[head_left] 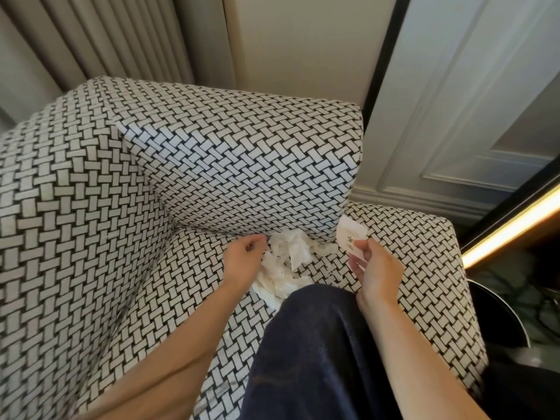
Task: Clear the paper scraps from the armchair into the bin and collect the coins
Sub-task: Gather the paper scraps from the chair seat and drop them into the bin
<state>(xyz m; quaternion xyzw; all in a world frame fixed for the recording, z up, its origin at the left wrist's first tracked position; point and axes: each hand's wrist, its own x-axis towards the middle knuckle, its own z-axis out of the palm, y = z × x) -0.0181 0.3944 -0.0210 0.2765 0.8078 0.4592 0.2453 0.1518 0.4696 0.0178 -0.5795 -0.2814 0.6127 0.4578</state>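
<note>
Basket-weave black-and-white upholstery covers the armchair (91, 207). One heap of crumpled white paper scraps (285, 265) lies on its seat by the cushion. Left hand (245, 259) curls loosely beside it; right hand (375, 268) pinches one printed slip (351, 234).

We see only one thing with marks on it: a small white paper slip (351, 237). Our right hand (375, 268) pinches it, and it sticks up just above the thumb. There is a small dark printed mark near the thumb tip, and a faint round mark higher up on the slip. Both are too small and blurry for us to read. We cannot make out any word, number or brand anywhere.
</note>
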